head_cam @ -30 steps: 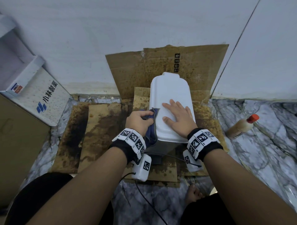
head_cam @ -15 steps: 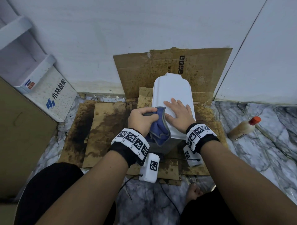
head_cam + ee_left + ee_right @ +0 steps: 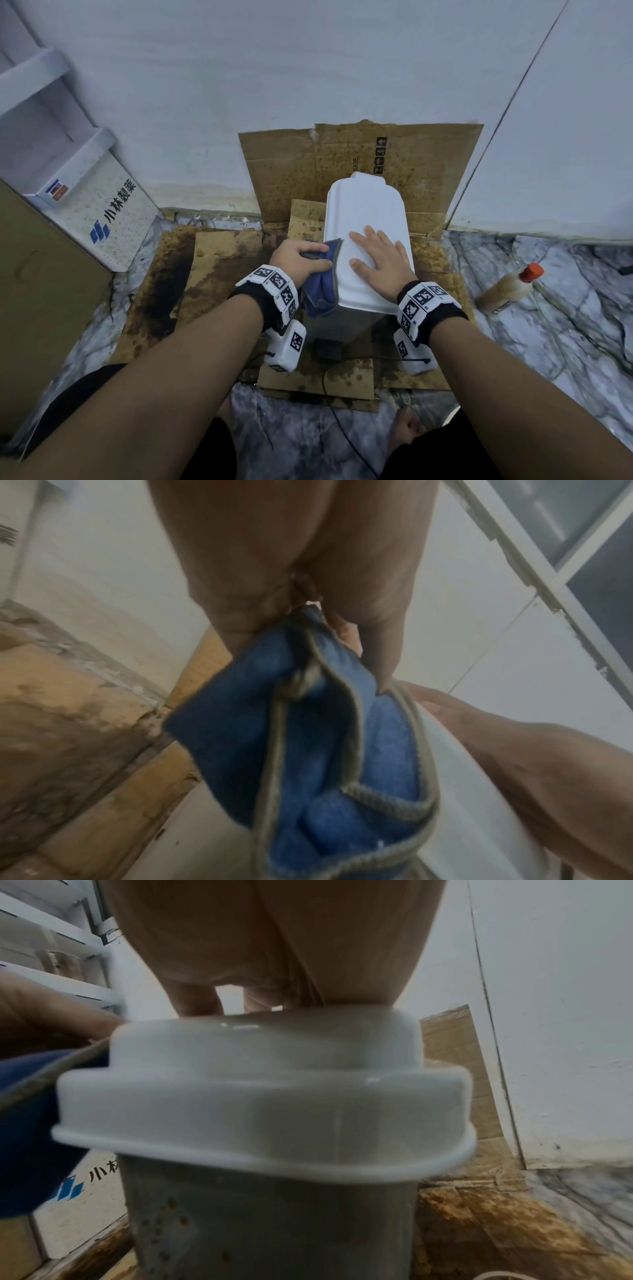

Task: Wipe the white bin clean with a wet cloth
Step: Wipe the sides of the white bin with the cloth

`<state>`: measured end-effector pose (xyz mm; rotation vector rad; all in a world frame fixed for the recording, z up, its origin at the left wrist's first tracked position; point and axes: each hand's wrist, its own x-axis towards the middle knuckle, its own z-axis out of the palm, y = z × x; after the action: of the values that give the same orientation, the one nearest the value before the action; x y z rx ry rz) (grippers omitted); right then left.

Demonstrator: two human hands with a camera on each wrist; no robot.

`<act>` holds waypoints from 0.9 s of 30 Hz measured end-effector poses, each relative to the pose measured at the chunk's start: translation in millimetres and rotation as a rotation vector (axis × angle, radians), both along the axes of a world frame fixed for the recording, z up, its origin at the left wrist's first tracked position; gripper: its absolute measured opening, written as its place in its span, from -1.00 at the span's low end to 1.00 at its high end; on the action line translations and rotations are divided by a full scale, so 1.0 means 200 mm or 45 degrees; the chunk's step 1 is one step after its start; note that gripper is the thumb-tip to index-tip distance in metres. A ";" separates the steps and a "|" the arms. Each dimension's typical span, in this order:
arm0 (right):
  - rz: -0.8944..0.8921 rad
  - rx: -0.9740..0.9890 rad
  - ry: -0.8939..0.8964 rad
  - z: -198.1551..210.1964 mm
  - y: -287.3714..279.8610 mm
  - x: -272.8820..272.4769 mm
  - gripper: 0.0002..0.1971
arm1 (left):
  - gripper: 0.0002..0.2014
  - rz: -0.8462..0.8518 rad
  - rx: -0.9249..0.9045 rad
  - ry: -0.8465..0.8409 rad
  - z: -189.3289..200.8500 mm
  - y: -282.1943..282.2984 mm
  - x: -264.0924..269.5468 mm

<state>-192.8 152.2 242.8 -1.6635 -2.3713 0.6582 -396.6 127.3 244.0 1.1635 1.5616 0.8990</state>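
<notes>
Cardboard, stained brown, covers the marble floor against the wall. On its left side stands a white carton with blue print. Near the middle, the left hand has its fingers clamped on the blue cloth, which touches the left edge of the white bin lid. The right hand lies flat on the lid, fingers spread apart. A bottle with a red cap lies on the floor at the right, well apart from the bin.

upright white bin, lid shut; bunched blue cloth against its left edge
</notes>
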 end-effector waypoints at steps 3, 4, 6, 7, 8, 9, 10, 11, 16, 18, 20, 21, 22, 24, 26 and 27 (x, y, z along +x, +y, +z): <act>-0.005 0.007 0.017 -0.01 0.00 0.03 -0.47 | -0.71 -0.053 0.021 0.032 0.00 0.05 0.03; -0.008 0.007 0.019 -0.01 0.00 0.04 -0.47 | -0.69 -0.070 0.019 0.050 0.00 0.07 0.03; -0.010 0.009 0.014 -0.01 0.00 0.06 -0.47 | -0.67 -0.095 0.010 0.089 0.00 0.10 0.04; -0.009 0.009 0.012 -0.02 0.00 0.06 -0.46 | -0.66 -0.100 0.009 0.110 0.01 0.11 0.05; -0.007 0.010 0.010 -0.02 0.00 0.06 -0.46 | -0.66 -0.101 0.013 0.134 0.01 0.12 0.05; -0.004 0.009 0.008 -0.02 0.00 0.06 -0.46 | -0.66 -0.098 0.026 0.158 0.01 0.14 0.05; 0.001 0.007 0.003 -0.02 0.00 0.06 -0.46 | -0.66 -0.090 0.038 0.182 0.01 0.15 0.05; 0.006 0.007 -0.006 -0.02 0.00 0.06 -0.45 | -0.66 -0.088 0.049 0.203 0.01 0.17 0.05; 0.008 0.042 -0.045 -0.04 0.00 0.07 -0.41 | -0.62 -0.201 0.035 0.254 0.07 0.29 0.06; 0.007 0.055 -0.053 -0.04 0.00 0.08 -0.34 | -0.60 -0.232 0.037 0.280 0.10 0.36 0.07; 0.010 0.065 -0.051 -0.04 -0.01 0.08 -0.28 | -0.60 -0.229 0.033 0.306 0.11 0.43 0.08; 0.012 0.069 -0.051 -0.04 -0.01 0.08 -0.27 | -0.60 -0.229 0.031 0.313 0.12 0.47 0.08; 0.015 0.076 -0.049 -0.04 -0.01 0.08 -0.27 | -0.60 -0.231 0.032 0.315 0.12 0.51 0.08; 0.022 0.088 -0.044 -0.04 -0.01 0.08 -0.29 | -0.60 -0.236 0.032 0.326 0.12 0.58 0.07; 0.023 0.095 -0.052 -0.04 0.00 0.08 -0.31 | -0.61 -0.225 0.030 0.361 0.12 0.65 0.07; 0.021 0.100 -0.055 -0.05 0.00 0.07 -0.32 | -0.61 -0.210 0.034 0.382 0.11 0.69 0.06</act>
<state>-178.4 151.6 233.3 -1.6439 -2.4098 0.5299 -383.8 265.4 266.2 1.4761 1.6636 0.6600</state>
